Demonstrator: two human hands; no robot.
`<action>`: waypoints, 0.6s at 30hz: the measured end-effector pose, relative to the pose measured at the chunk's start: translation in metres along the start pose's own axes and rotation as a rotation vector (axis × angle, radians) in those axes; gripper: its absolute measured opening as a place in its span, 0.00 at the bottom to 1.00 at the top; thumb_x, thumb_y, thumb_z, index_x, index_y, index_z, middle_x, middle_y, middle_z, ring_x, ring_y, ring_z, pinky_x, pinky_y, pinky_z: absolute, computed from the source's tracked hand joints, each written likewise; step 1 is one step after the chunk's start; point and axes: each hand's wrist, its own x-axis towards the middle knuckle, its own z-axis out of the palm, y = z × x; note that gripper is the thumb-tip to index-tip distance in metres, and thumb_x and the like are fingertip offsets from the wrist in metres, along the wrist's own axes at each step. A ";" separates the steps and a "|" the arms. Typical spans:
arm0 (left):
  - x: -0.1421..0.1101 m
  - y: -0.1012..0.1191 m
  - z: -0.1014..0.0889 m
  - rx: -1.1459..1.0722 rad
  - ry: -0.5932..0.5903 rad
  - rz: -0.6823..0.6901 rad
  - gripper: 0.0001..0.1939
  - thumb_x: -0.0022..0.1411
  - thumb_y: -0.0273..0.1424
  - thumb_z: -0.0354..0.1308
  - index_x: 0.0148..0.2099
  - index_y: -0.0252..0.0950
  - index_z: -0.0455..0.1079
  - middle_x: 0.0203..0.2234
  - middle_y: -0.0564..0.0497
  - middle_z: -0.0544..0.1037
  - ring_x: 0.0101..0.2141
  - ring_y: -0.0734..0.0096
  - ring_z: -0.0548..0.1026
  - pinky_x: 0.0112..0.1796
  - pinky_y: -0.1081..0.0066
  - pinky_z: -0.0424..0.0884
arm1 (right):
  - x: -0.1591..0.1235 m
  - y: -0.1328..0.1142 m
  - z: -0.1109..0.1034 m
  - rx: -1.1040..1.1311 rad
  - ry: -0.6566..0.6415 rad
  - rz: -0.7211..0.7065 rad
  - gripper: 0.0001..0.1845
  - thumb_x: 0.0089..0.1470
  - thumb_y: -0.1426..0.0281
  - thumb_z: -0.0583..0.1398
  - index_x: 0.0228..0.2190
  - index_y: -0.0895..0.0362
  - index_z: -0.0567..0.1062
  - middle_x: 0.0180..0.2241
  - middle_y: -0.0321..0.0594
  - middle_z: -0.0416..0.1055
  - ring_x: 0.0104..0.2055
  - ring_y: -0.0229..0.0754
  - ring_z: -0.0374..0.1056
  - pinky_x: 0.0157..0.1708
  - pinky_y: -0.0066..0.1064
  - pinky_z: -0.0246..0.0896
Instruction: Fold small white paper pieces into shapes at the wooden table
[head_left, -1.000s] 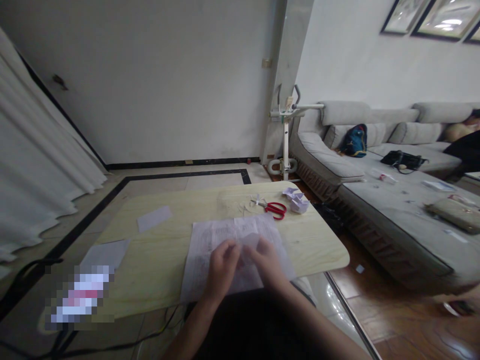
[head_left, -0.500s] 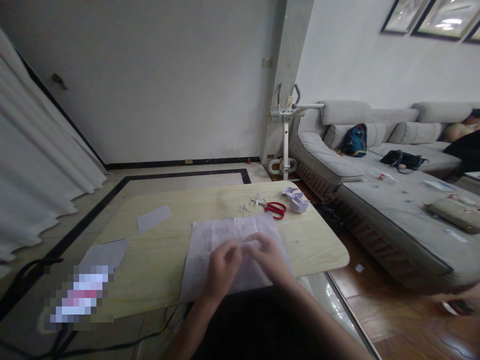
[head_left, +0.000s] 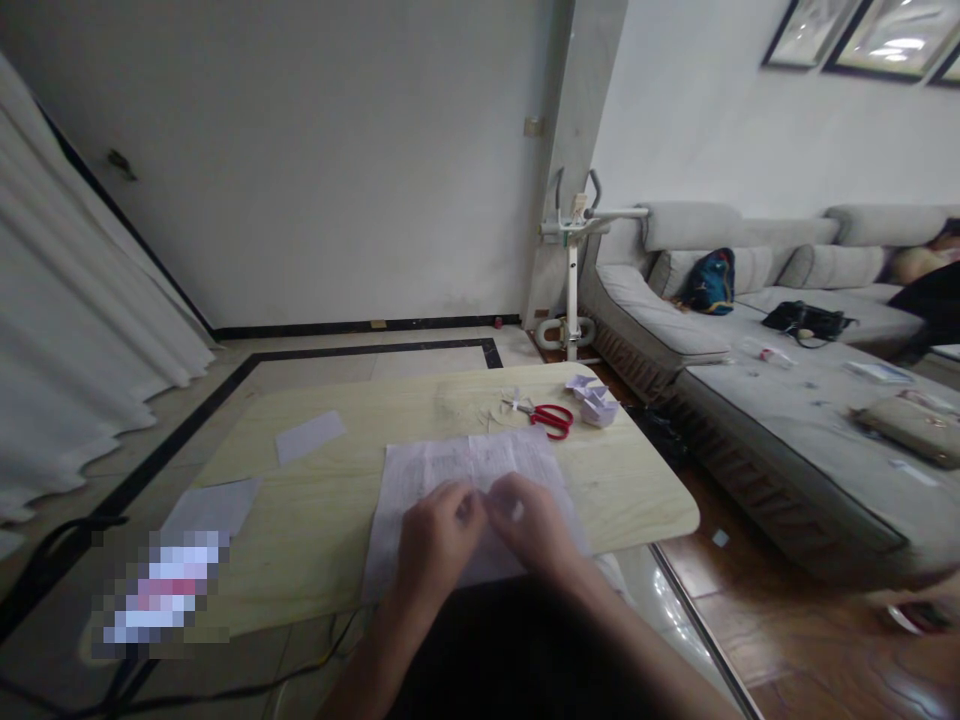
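Observation:
Over a creased, printed paper sheet [head_left: 409,480] at the table's near edge, my two hands meet fingertip to fingertip. My left hand [head_left: 442,530] is closed in a pinch, thumb against forefinger. Pinched in the same way, my right hand [head_left: 529,515] touches it from the right. Whatever lies between the fingertips is too small or hidden to make out. Beyond the sheet's far edge lie red-handled scissors [head_left: 553,418], with thin pale scraps [head_left: 487,418] beside their blades. Crumpled paper pieces [head_left: 598,405] sit to the right of the scissors.
The pale wooden table [head_left: 637,490] carries a small white paper [head_left: 310,437] and another paper [head_left: 236,503] on its left. Black cables [head_left: 240,690] run below at the left. A grey sofa [head_left: 787,420] and a white exercise machine [head_left: 571,280] stand beyond, with a person at far right.
My hands have drawn together, and the right hand's fingers have curled from a more stretched pose into a pinch. The scissors and papers stay where they were.

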 end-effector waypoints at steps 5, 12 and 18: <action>0.000 0.003 -0.002 -0.041 -0.042 -0.029 0.07 0.62 0.26 0.54 0.32 0.37 0.71 0.26 0.52 0.77 0.27 0.69 0.75 0.30 0.75 0.65 | 0.002 -0.002 -0.001 0.079 0.043 0.097 0.05 0.50 0.71 0.60 0.24 0.56 0.69 0.22 0.35 0.69 0.26 0.38 0.65 0.26 0.25 0.58; -0.002 -0.001 0.003 0.121 -0.057 -0.056 0.06 0.62 0.29 0.55 0.33 0.38 0.72 0.24 0.51 0.79 0.26 0.66 0.77 0.26 0.73 0.61 | 0.002 -0.007 -0.003 0.110 -0.009 0.093 0.07 0.52 0.68 0.60 0.25 0.57 0.70 0.23 0.35 0.69 0.26 0.37 0.64 0.26 0.25 0.58; -0.002 -0.004 0.004 0.216 -0.049 0.027 0.07 0.62 0.28 0.55 0.31 0.39 0.71 0.23 0.51 0.79 0.25 0.66 0.77 0.26 0.73 0.61 | 0.002 -0.009 -0.006 0.072 -0.090 0.094 0.06 0.54 0.70 0.59 0.27 0.58 0.73 0.24 0.36 0.71 0.27 0.38 0.65 0.27 0.26 0.58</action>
